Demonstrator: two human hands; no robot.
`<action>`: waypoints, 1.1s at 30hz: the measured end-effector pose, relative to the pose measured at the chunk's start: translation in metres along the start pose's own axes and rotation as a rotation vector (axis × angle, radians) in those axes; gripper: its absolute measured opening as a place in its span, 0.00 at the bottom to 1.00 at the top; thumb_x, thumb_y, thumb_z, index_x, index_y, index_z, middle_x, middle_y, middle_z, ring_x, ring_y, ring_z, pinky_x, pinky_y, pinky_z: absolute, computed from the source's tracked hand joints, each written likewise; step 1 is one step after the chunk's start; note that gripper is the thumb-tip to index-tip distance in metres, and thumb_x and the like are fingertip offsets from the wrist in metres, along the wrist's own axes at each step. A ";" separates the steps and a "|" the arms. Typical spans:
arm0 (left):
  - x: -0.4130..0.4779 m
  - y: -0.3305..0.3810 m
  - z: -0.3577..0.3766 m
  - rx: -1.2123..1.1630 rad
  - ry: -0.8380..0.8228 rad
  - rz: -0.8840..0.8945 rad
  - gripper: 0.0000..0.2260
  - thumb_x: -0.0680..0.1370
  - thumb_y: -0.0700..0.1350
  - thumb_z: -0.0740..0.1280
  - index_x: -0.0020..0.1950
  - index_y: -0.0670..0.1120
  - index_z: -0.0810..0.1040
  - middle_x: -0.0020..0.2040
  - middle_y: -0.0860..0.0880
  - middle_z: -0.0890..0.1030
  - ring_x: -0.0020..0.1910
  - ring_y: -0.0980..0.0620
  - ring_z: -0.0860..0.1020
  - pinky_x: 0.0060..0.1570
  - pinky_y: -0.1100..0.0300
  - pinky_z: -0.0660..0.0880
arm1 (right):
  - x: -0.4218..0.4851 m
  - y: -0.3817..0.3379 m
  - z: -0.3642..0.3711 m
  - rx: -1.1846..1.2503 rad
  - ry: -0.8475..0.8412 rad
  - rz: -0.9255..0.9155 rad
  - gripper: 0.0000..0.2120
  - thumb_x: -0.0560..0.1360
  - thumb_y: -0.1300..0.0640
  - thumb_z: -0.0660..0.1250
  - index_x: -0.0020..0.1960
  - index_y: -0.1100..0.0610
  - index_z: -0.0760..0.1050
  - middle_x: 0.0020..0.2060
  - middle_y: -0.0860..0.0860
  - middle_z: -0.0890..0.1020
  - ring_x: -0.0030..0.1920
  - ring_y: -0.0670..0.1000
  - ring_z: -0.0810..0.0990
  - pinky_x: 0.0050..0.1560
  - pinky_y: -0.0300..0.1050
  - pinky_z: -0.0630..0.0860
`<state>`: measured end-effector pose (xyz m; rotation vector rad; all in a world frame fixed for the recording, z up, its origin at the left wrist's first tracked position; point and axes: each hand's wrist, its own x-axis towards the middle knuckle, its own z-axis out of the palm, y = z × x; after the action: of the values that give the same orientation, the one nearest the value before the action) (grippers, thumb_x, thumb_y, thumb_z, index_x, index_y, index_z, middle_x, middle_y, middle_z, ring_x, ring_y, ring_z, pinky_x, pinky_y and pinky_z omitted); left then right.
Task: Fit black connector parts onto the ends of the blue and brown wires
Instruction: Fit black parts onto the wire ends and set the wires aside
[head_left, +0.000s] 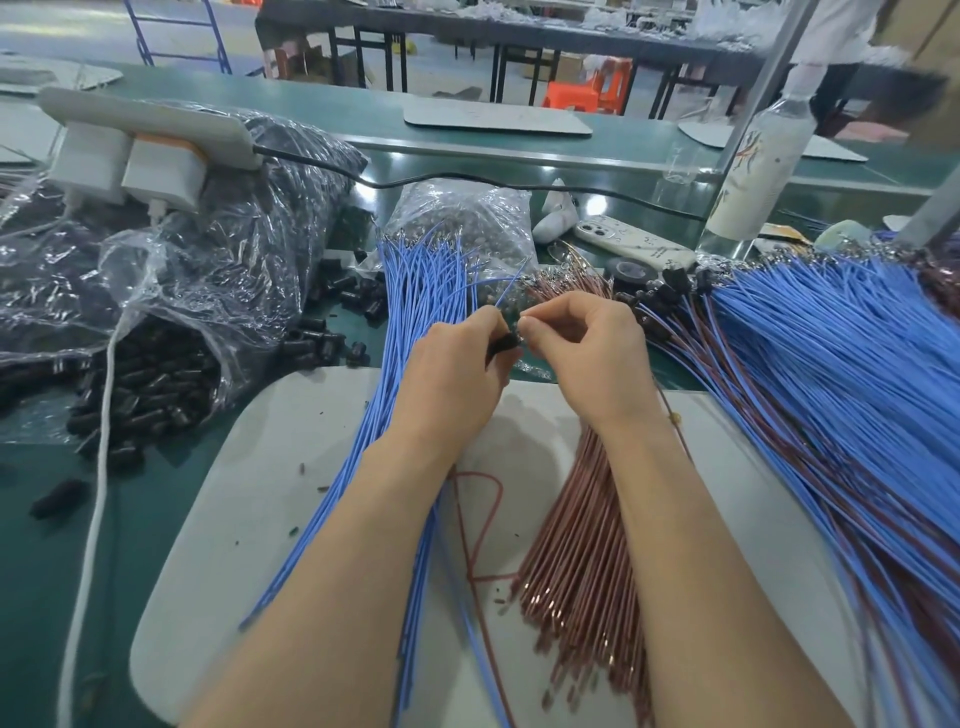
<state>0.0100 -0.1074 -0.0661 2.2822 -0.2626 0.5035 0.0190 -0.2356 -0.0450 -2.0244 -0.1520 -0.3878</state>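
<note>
Head cam: left hand (457, 374) pinches a black connector (503, 345), and right hand (587, 358) pinches what looks like a brown wire (666, 402), fingertips nearly touching. They're above the table (156, 519), between the blue wires (415, 322) and brown wires (582, 545). A bag (156, 291) of connectors sits on the left.

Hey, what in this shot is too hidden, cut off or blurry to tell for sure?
All from the head view:
- Whether a wire end sits inside the black connector part: the left hand and right hand close around it.
- Whether the right hand pinches anything: too small, behind its own fingertips.
- The wire pile: cut off by the right edge.
- The bottle label: blurred.
</note>
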 end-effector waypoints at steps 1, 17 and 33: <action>0.000 0.000 0.000 -0.009 0.001 -0.009 0.05 0.76 0.43 0.68 0.47 0.42 0.76 0.38 0.45 0.82 0.40 0.42 0.79 0.44 0.47 0.76 | 0.000 0.000 0.000 0.010 -0.004 0.007 0.04 0.72 0.61 0.72 0.41 0.53 0.81 0.35 0.49 0.84 0.39 0.49 0.83 0.50 0.51 0.79; 0.001 -0.002 0.001 -0.087 0.062 -0.047 0.05 0.75 0.44 0.70 0.45 0.44 0.76 0.39 0.48 0.83 0.40 0.46 0.80 0.44 0.49 0.77 | -0.002 -0.004 0.001 0.070 -0.089 -0.010 0.07 0.73 0.64 0.71 0.46 0.53 0.81 0.40 0.48 0.84 0.43 0.46 0.83 0.52 0.44 0.79; 0.002 -0.003 0.000 -0.412 0.077 -0.075 0.06 0.78 0.35 0.63 0.52 0.45 0.73 0.48 0.49 0.81 0.50 0.55 0.81 0.55 0.56 0.77 | -0.004 -0.013 -0.008 0.157 0.006 0.020 0.03 0.66 0.58 0.64 0.39 0.53 0.75 0.34 0.55 0.81 0.36 0.52 0.78 0.48 0.57 0.78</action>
<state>0.0132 -0.1053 -0.0668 1.8618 -0.2186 0.4503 0.0097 -0.2364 -0.0319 -1.8690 -0.1536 -0.3588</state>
